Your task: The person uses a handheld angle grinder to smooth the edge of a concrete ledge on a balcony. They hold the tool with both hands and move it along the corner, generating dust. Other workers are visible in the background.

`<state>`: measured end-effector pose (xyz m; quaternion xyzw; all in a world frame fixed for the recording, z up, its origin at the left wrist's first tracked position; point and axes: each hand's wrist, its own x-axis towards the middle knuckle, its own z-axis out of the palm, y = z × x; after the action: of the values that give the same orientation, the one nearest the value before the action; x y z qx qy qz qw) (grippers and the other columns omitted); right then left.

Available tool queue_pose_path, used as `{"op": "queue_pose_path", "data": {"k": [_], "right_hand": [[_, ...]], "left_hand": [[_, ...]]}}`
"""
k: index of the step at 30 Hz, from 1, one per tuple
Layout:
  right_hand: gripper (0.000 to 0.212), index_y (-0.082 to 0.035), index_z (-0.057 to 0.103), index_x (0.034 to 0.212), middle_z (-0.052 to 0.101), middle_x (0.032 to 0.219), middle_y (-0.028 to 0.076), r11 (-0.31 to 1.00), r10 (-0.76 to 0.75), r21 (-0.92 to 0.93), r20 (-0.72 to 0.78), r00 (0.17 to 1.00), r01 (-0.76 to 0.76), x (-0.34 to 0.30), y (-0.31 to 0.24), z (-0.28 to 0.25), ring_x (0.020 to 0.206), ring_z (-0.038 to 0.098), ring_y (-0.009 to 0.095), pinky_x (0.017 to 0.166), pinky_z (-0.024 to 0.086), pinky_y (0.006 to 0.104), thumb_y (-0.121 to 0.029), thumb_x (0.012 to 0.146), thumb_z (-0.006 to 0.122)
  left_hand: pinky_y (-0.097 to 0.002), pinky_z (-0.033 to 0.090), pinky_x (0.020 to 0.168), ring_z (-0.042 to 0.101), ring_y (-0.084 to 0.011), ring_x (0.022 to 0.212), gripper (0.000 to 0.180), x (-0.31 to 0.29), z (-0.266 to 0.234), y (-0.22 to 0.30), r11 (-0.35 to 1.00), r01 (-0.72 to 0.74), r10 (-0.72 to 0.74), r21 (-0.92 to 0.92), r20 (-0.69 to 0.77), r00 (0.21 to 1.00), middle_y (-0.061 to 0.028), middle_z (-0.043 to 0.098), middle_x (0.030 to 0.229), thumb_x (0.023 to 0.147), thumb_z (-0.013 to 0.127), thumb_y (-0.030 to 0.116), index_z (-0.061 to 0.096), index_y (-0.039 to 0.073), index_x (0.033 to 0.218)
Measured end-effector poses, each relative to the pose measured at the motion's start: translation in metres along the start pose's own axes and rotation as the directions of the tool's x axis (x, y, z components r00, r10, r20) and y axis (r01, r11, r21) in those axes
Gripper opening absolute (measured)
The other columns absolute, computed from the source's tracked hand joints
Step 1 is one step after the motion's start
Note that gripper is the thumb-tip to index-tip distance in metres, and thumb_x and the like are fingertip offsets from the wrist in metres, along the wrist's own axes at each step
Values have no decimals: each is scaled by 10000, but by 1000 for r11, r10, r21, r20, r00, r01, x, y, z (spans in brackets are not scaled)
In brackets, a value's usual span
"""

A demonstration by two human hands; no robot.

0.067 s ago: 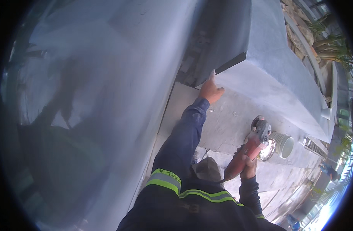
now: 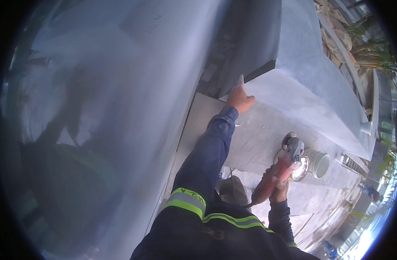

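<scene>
Angle grinder point(image 2: 280, 170), red-bodied, is gripped in the closed right hand point(image 2: 277, 188) above the paved floor point(image 2: 259, 134), disc end just beside a white bucket point(image 2: 318, 163). Left hand point(image 2: 239, 98) rests open on the grey stone block point(image 2: 302, 82), fingers at its lower edge.

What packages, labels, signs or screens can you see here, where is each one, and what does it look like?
No package, sign or screen shows.
Sleeve band: on the left upper arm, a yellow-green and grey reflective strip with small dark lettering.
Back marking: on the dark jacket below the reflective stripe, faint yellowish characters, too blurred to make out.
White bucket: on the paving beside the red angle grinder in the right hand, round, no label visible.
</scene>
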<state>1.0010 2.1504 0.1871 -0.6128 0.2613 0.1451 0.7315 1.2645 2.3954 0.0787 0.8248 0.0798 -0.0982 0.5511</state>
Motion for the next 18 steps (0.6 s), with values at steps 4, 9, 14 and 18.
{"op": "queue_pose_path", "data": {"k": [4,9,14,18], "right_hand": [[754,-33,503,1310,614,1075,122,1000,-8,-17,-19,1000,8,2,7,-12,955,649,271,841,579,419,-371,722,833],[682,-31,523,1323,611,1114,111,999,17,-29,-44,999,-19,28,1,-14,1002,636,258,897,546,415,-322,753,760],[647,-16,540,1292,622,1089,106,993,19,-119,14,1000,-17,61,-21,-6,982,642,258,892,549,409,-316,759,749],[628,-13,546,1280,628,1082,100,986,87,-143,-4,996,-87,67,-28,3,977,647,248,889,551,397,-292,757,751]], "left_hand": [[-426,440,1143,542,-417,1383,1033,8,12,34,992,-124,125,37,-3,992,-338,466,1544,813,754,206,176,-88,1617],[-428,418,1171,494,-432,1422,1047,-15,18,58,960,-225,206,-166,-124,971,-358,377,1594,809,786,206,184,-108,1605],[-465,375,1211,424,-454,1469,970,-26,0,83,870,-483,437,-97,-300,848,-340,374,1599,830,773,179,242,-87,1597],[-478,357,1222,413,-456,1472,929,-23,-2,64,883,-461,424,-87,-270,864,-306,403,1591,829,777,180,300,-70,1586]]}}
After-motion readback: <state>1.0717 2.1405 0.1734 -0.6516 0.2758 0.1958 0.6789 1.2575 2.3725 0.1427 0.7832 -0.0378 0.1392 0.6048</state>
